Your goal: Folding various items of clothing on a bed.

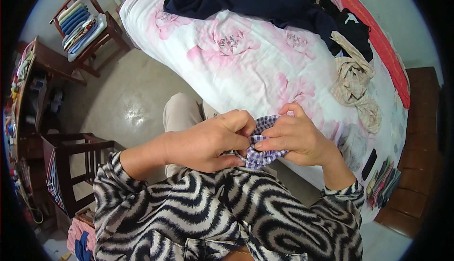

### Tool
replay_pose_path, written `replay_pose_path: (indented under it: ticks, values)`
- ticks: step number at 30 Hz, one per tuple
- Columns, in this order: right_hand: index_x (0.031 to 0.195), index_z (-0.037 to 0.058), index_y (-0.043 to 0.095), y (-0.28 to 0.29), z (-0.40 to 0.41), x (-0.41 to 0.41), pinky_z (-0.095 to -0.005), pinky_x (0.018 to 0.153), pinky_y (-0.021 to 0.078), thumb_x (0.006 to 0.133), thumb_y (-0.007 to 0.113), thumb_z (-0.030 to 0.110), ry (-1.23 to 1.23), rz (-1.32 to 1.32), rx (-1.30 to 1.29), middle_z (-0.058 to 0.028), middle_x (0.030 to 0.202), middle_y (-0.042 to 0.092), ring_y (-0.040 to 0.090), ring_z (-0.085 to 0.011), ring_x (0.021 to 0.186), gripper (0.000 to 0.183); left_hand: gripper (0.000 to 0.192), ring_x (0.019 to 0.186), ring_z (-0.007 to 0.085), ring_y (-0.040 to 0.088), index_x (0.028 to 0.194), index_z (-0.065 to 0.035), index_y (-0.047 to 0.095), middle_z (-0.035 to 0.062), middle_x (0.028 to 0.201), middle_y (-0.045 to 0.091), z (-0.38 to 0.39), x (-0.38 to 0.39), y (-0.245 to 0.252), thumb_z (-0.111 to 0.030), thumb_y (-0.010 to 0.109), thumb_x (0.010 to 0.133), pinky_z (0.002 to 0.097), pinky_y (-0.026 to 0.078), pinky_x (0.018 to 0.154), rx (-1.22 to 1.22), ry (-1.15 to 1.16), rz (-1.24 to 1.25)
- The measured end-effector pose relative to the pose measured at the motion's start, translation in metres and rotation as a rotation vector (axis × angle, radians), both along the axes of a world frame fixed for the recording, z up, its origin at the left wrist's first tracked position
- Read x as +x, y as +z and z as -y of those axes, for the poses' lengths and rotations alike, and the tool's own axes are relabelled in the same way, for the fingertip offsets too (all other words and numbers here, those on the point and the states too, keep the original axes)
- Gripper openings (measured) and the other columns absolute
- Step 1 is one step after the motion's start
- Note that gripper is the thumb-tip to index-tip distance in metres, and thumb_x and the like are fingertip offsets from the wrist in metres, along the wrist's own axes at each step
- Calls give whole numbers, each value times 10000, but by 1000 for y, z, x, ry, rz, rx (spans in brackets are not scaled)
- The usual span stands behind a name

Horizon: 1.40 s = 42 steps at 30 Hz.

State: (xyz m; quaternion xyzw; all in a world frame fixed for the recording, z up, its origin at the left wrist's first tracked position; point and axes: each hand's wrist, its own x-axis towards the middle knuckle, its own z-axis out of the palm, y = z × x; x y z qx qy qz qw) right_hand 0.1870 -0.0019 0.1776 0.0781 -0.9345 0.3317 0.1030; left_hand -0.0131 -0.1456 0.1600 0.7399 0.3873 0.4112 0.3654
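Both hands hold a small, bunched purple-and-white checked cloth (pixel 264 156) just above my lap, at the near edge of the bed. My left hand (pixel 216 140) pinches its left side between bent fingers and thumb. On the other side, my right hand (pixel 298 137) grips a gathered fold, with one finger raised off the fabric. Part of the cloth is hidden behind the fingers, so its exact kind is unclear.
Beyond my hands spreads a flowered bedsheet (pixel 248 73). Dark clothes (pixel 255 2), a crumpled beige checked garment (pixel 353 80), a black phone-like object (pixel 369 164) and folded cloths (pixel 383 184) lie on it. Leftward stand a chair with folded clothes (pixel 76 20) and a dark stool (pixel 79 144).
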Motion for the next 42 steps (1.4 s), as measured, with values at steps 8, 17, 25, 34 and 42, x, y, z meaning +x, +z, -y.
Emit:
replay_pose_path:
  ticks: [8, 17, 25, 34, 42]
  values:
    - [955, 170, 670, 9, -2, 4, -353, 819, 348, 678, 619, 36, 72, 124, 147, 40, 758, 544, 526, -151, 753, 312, 121, 710, 270, 548, 852, -3, 596, 109, 727, 522, -2, 5, -8, -9, 626, 735, 354, 455, 636, 225, -92, -3]
    - [981, 139, 659, 6, 0, 6, -351, 796, 361, 729, 596, 89, 24, 133, 419, -12, 725, 512, 520, -173, 726, 265, 313, 562, 246, 588, 886, -19, 502, 137, 916, 489, -12, 14, 3, -256, 667, 763, 345, 488, 493, 201, 111, -638]
    - [1150, 85, 584, -20, -24, 7, -357, 808, 379, 747, 526, 95, -300, 12, 859, -49, 823, 535, 529, -201, 795, 407, 87, 825, 256, 570, 817, -86, 562, 104, 951, 508, -59, 7, -29, -135, 553, 745, 364, 458, 722, 383, 313, -610]
    - [1078, 12, 593, -104, -53, 32, -442, 1018, 312, 799, 573, 85, -349, 288, 515, -154, 1339, 437, 426, -298, 1227, 290, 305, 1071, 271, 496, 1047, -104, 609, 110, 1174, 521, -101, -18, -123, -79, 524, 755, 392, 382, 891, 457, 245, -755]
    - [1222, -32, 491, -64, -80, 8, -422, 1014, 304, 887, 531, 249, -800, -330, 119, -187, 1344, 431, 432, -347, 1204, 439, 352, 982, 314, 552, 1063, -24, 581, 139, 1085, 572, -133, 2, -87, 14, 620, 715, 393, 432, 823, 477, 624, -353]
